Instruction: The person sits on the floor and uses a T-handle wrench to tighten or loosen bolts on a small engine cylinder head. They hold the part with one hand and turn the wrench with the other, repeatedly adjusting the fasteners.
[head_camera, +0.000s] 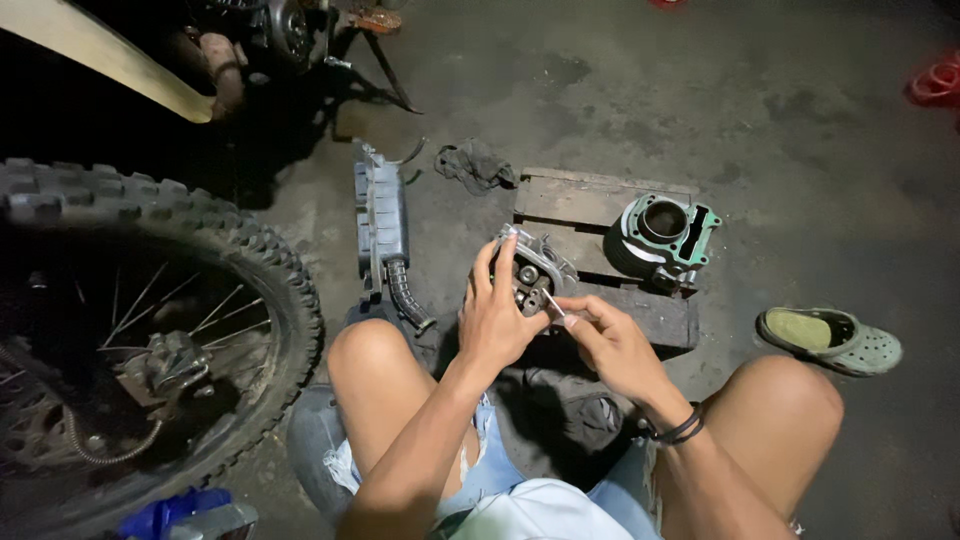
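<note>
— What have you got in your hands there?

— My left hand is wrapped around a metal engine part, a grey casting with round openings, fingers curled over its top edge. I'm holding it up above my knees, just in front of the wooden pallet.

— And the other one?

— My right hand is pinched narrow on a thin metal tool, thumb and forefinger closed on it. Its tip sits against the lower side of the engine part, right beside my left thumb.

— What's on the pallet?

— A green-edged engine cylinder with a round bore, standing near the right end. The pallet lies on the concrete floor.

— Anything else around you?

— To my left a knobby motorcycle wheel, spokes and all. Between it and the pallet lies a long grey plastic housing with a ribbed black hose at its near end. A crumpled dark rag sits on the floor just beyond the pallet's left corner. Off to my right there's a green clog near my knee.

— Wearing anything on your wrists?

— Black bands on the right wrist.
</note>
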